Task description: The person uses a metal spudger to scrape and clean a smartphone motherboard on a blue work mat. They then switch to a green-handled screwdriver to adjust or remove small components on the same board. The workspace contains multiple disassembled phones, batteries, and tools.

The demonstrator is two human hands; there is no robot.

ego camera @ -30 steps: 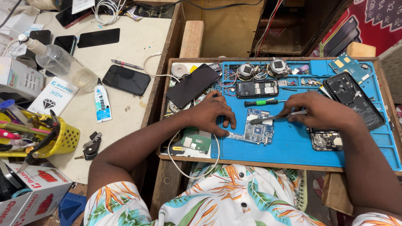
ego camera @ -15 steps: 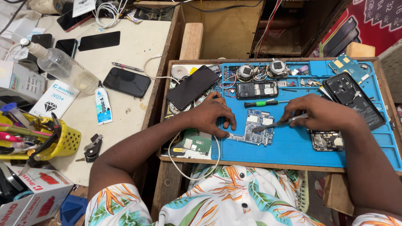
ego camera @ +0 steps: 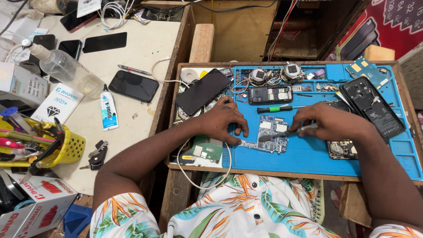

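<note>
Pale, scuffed worktop [ego camera: 145,66], wooden edges. Blue rubbery mat [ego camera: 308,158] fills a wooden tray at the worktop's right end, ridged compartments along its far edge. Clear plastic bottle [ego camera: 66,70] lies tilted near the left edge. Black phone [ego camera: 133,85], glossy slab, flat left of the tray.

Circuit board [ego camera: 271,139]: blue, roughly rectangular, studded with metal shields, flat on the mat near its front edge, long axis slightly skewed from that edge.

Left hand [ego camera: 224,121] presses fingertips on the board's left end, grip closed down on it. Right hand [ego camera: 328,123] pinches a thin metal tool [ego camera: 286,132], long axis running left–right, tip on the board's right part.

Green-handled screwdriver [ego camera: 275,108] lies behind the board, parallel to the far edge.
</note>
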